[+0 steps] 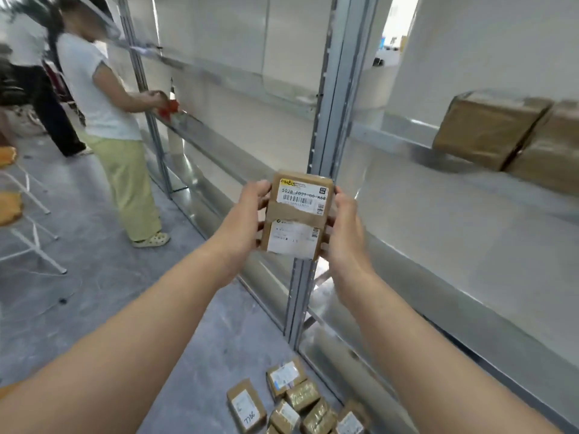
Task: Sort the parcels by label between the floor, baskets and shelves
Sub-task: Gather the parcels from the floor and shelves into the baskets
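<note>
Between both hands [247,211] [343,228], parcel [294,216], label [302,195] "502B P021 00 A68"

1. The held parcel [296,214] has a lower label whose print is too faint to read.
2. Up and to the right of it, two cartons [488,130] are blurred, and the frame edge cuts the far one.
3. Below it, the floor parcels [291,402] run off the bottom edge, their labels mostly too small to read.
4. Far to its left, a person's red object [167,109] is indistinct.
</note>
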Demonstrator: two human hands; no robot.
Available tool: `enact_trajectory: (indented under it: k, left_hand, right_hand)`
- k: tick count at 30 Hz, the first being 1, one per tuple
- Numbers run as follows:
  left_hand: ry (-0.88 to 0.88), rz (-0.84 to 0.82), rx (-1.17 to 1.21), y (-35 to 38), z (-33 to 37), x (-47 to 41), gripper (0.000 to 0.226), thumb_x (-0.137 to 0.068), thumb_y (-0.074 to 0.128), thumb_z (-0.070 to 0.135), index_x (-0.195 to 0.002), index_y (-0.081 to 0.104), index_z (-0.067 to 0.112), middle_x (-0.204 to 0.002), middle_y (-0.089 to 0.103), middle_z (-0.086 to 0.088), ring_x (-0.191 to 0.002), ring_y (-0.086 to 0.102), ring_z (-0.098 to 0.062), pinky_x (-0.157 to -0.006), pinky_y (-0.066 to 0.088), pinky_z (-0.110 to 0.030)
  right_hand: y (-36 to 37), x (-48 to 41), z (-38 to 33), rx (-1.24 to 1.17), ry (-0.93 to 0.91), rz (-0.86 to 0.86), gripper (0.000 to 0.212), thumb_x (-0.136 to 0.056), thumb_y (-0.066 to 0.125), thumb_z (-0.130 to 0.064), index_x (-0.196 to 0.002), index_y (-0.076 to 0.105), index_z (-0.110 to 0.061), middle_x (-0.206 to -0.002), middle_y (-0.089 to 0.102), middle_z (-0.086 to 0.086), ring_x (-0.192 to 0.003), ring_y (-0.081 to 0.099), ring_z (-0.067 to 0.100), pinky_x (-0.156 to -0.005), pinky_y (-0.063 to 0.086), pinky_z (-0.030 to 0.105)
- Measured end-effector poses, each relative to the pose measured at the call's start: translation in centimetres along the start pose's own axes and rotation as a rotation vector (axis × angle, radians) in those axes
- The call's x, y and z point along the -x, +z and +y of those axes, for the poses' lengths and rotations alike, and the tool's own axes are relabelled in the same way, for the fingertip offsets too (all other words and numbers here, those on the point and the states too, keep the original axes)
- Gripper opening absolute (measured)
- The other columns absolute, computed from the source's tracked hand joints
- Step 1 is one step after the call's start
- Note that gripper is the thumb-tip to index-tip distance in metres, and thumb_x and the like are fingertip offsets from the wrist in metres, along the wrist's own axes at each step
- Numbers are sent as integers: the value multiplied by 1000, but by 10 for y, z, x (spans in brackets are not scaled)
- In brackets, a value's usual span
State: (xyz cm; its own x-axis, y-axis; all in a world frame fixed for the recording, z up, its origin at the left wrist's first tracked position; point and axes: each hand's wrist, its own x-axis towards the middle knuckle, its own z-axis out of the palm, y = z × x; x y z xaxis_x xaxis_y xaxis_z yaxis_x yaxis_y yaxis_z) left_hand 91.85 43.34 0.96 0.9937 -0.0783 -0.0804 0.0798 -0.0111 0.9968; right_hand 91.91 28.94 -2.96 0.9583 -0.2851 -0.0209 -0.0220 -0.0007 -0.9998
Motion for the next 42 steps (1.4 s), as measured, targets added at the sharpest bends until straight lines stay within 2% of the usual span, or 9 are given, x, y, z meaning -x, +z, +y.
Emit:
enact_trajectory:
  k: [6, 9, 12, 15, 18, 28, 33, 39, 42]
  left_hand:
    - [234, -41, -44, 24, 105, 45, 64, -106, 20, 52, -66, 70, 64, -74, 66, 40, -110, 61, -21, -109, 44, -53]
    - [336, -49, -34, 34, 151, 65, 62, -107, 20, 53, -75, 73, 55, -76, 69, 37, -103, 64, -17, -106, 47, -49]
    - [435, -52, -42, 44, 191, 78, 54, -107, 18, 53, -91, 68, 43, -74, 69, 34, -90, 66, -7, -91, 51, -37]
    - [541, -59, -56, 50, 226, 86, 53, -107, 17, 51, -103, 67, 37, -80, 72, 29, -73, 68, 6, -70, 51, -23]
    - [599, -71, -44, 52, 250, 85, 56, -107, 16, 52, -107, 69, 32, -84, 73, 25, -70, 68, 7, -69, 50, -23]
    - [604, -200, -16, 34, 265, 67, 57, -105, 17, 57, -102, 69, 35, -80, 73, 23, -70, 68, 3, -74, 50, -28]
    - [616, -365, -48, 20, 257, 78, 50, -108, 16, 51, -101, 63, 34, -74, 71, 27, -64, 66, 10, -58, 52, -16]
    - [556, -582, -10, 22, 248, 106, 51, -106, 20, 56, -99, 66, 36, -80, 75, 17, -83, 71, -10, -74, 52, -30]
    - [549, -683, 19, 38, 247, 136, 49, -107, 21, 52, -94, 66, 36, -72, 74, 20, -66, 71, -1, -62, 56, -25]
  right_hand:
    - [-26, 25, -122, 39, -171, 31, 67, -77, 27, -82, -121, 69, -53, -115, 79, -8, -115, 72, 22, -108, 54, 60]
    - [-39, 40, -179, 44, -271, 19, 49, -101, 28, -67, -119, 68, -45, -111, 77, -5, -106, 70, 18, -95, 58, 47]
    - [-52, 48, -226, 71, -363, 9, 48, -111, 26, -58, -123, 67, -37, -113, 76, -2, -105, 70, 18, -79, 52, 36]
    - [-58, 53, -261, 100, -461, 9, 57, -101, 23, -65, -128, 66, -38, -117, 76, -1, -108, 70, 21, -79, 54, 38]
    - [-61, 52, -287, 98, -505, 16, 62, -96, 23, -67, -132, 64, -40, -119, 76, 0, -109, 70, 24, -81, 55, 40]
    - [-47, 68, -302, 92, -473, 171, 61, -92, 25, -69, -129, 65, -41, -116, 77, -3, -110, 71, 22, -99, 61, 56]
    - [-34, 104, -289, 94, -442, 357, 49, -111, 23, -55, -134, 61, -33, -117, 74, 1, -109, 70, 23, -85, 59, 43]
    - [-35, 168, -277, 100, -388, 590, 44, -113, 25, -54, -130, 59, -32, -122, 72, 2, -110, 71, 25, -90, 65, 50]
    - [-50, 206, -278, 129, -401, 709, 44, -110, 25, -54, -124, 61, -33, -119, 73, 1, -109, 72, 24, -87, 67, 48]
